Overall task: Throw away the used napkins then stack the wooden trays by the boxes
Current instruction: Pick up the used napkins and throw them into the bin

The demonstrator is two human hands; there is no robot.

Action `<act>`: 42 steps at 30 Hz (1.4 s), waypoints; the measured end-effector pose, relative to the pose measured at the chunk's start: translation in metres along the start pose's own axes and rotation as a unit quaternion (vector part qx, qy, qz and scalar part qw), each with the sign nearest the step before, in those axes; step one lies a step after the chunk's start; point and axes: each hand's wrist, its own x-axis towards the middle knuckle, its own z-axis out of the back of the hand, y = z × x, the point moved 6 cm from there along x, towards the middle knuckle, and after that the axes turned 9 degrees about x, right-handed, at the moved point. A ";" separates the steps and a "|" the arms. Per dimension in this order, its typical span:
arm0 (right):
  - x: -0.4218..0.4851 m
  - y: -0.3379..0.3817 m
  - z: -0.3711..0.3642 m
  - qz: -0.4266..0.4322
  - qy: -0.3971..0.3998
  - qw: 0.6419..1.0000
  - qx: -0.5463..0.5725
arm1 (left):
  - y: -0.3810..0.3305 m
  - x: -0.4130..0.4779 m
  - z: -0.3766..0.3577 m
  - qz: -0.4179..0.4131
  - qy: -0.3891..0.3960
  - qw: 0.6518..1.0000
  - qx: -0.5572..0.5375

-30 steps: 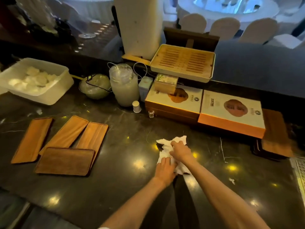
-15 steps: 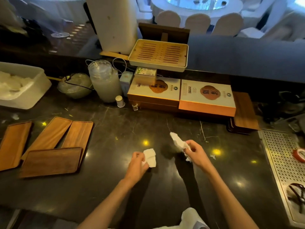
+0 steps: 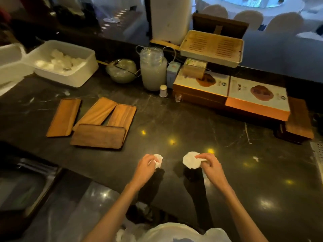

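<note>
Napkins feel soft and light (easy to crush): left hand pinches small napkin, right hand pinches bigger napkin at its edge.

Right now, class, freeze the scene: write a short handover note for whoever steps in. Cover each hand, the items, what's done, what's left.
Left hand grips a small crumpled napkin; right hand pinches a larger napkin, both above the counter.
Four wooden trays lie loose at the left, one overlapping two others; the boxes sit back right, a tray stack beside them.
Done: both napkins picked up.
Left: throw them away, then stack the four trays by the boxes.
</note>
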 end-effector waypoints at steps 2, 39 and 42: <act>-0.006 0.008 -0.035 -0.014 0.034 0.999 0.011 | 0.023 -0.012 0.017 0.034 0.014 0.999 -0.032; -0.331 -0.046 -0.229 -0.144 -0.094 0.976 0.133 | 0.220 -0.182 0.042 -0.038 0.350 0.934 0.063; -0.334 -0.063 -0.234 -0.155 -0.085 0.963 0.202 | 0.238 -0.203 0.034 -0.041 0.340 0.937 0.072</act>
